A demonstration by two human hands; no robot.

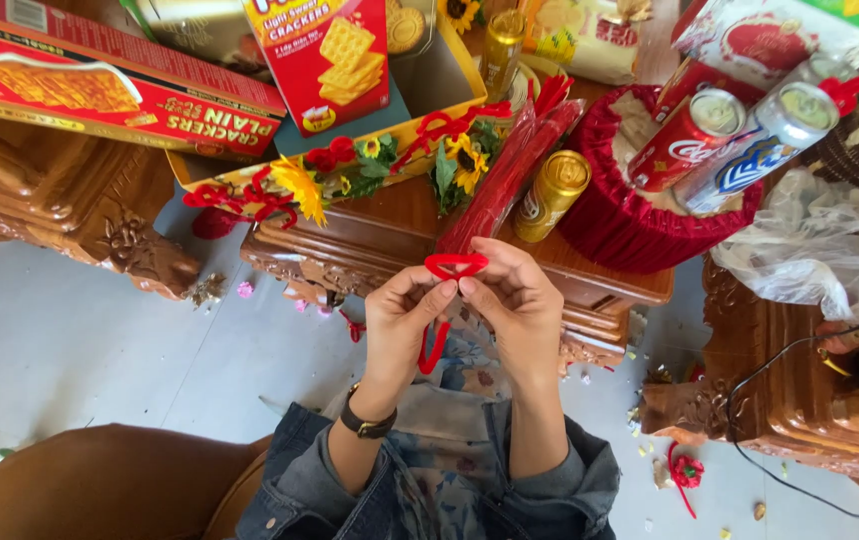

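One red ribbon (455, 266), two hands' grip

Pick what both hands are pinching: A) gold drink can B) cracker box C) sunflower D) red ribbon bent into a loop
D: the left hand and right hand meet fingertip to fingertip on the red ribbon, its loop above the fingers and a tail hanging below.

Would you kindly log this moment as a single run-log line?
left hand: pinching red ribbon | right hand: pinching same ribbon loop | ribbon tail: hanging between hands | ahead: gold can on carved wooden table
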